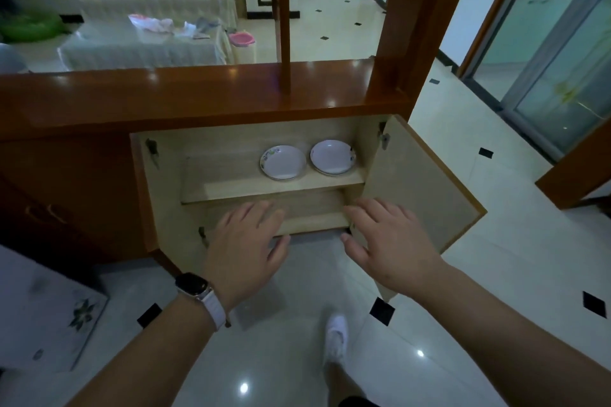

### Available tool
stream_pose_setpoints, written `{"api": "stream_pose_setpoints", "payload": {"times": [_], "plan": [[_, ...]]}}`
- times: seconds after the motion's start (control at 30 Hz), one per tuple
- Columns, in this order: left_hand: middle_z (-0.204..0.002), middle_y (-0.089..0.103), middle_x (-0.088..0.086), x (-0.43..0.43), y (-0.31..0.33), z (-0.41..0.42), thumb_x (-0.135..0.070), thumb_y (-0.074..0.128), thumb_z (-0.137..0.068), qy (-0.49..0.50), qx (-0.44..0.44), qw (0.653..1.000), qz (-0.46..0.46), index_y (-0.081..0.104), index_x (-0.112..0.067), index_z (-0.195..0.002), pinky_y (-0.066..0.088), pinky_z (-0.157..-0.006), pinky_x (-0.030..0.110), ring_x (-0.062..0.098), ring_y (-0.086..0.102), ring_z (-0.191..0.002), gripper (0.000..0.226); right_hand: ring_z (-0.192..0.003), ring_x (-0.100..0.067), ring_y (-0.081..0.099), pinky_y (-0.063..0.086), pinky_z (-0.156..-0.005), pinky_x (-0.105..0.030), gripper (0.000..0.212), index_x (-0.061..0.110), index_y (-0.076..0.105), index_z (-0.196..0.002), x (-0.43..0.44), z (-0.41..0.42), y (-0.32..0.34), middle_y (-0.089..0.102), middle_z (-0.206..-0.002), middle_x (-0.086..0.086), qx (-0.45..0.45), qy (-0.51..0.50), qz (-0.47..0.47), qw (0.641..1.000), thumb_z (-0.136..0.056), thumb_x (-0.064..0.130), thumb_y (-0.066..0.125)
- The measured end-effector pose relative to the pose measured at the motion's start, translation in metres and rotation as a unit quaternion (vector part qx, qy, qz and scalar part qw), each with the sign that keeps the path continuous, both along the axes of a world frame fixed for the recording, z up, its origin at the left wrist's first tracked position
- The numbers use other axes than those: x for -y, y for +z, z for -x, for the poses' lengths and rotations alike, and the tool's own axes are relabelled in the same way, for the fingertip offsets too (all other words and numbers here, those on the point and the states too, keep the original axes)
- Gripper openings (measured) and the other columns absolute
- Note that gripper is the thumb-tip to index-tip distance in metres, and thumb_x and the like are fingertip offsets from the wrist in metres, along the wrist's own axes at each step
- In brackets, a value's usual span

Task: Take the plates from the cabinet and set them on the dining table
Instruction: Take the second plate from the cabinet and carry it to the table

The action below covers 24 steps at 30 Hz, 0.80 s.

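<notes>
The cabinet [231, 139] stands with both doors open. On its upper shelf [218, 178], toward the right end, sit the plates: a left plate [283, 162] and, just beside it, a right plate [332, 157] that looks stacked on another. The left hand [244, 241], a watch [193, 286] on its wrist, and the right hand [390, 244] hover palm-down in front of the lower shelf [314, 220], fingers [370, 208] straight and spread apart, holding nothing, below the plates and not touching them
</notes>
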<state>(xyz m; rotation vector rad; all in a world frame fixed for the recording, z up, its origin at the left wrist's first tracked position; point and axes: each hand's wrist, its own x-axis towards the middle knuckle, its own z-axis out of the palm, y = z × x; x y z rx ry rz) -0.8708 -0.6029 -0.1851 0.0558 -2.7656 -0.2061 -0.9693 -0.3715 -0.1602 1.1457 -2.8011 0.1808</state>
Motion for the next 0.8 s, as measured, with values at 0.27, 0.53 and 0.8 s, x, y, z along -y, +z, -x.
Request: {"api": "stream_pose_setpoints", "payload": {"times": [0.27,0.53,0.8], "plan": [[-0.122,0.063,0.005,0.028,-0.027,0.091,-0.039,0.049,-0.086,0.044,0.071,0.996,0.000,0.065,-0.022,-0.117,0.046,-0.095,0.045,0.027,0.059,-0.108,0.039,-0.103,-0.024,0.060,0.046,-0.083,-0.037,0.045,0.018,0.064,-0.112,0.043,0.113,-0.029,0.064,-0.116,-0.001,0.042,0.016,0.014,0.999,-0.088,0.049,0.042],[-0.128,0.061,0.005,0.055,-0.033,0.179,-0.042,0.045,-0.087,0.083,0.124,0.989,0.020,0.065,-0.022,-0.116,0.044,-0.097,0.045,0.027,0.058,-0.114,0.040,-0.110,-0.023,0.056,0.045,-0.087,-0.038,0.052,0.021,0.058,-0.125,0.076,0.225,-0.044,0.061,-0.121,0.001,0.080,0.049,-0.009,0.996,-0.090,0.051,0.035],[-0.126,0.062,0.009,0.081,-0.056,0.225,-0.038,0.049,-0.086,0.079,0.124,0.989,0.010,0.063,-0.017,-0.119,0.047,-0.093,0.044,0.029,0.058,-0.112,0.041,-0.107,-0.022,0.057,0.044,-0.088,-0.038,0.049,0.020,0.061,-0.121,0.109,0.271,-0.069,0.063,-0.118,0.001,0.098,0.070,-0.019,0.993,-0.090,0.050,0.037]]}}
